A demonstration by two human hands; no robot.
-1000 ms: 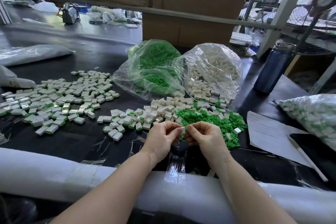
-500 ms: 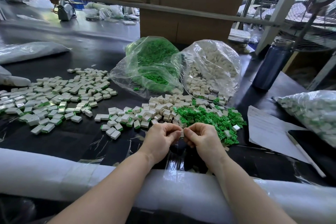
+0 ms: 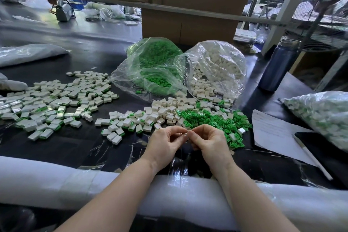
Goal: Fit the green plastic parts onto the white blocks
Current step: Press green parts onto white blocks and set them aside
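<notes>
Left hand point(image 3: 165, 144) and right hand point(image 3: 209, 144) met at frame center, fingertips pinching one small block point(image 3: 185, 133); its orientation was hidden. Green parts point(image 3: 211, 120) lay just beyond.

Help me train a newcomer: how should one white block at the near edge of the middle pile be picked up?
Judging by its pose, pinch the white block across its two short side walls, coming straight down from above. It lies flat, broad face up, slightly apart from its neighbours at the pile's near edge, so fingers fit either side. Both hands are busy now.
</notes>
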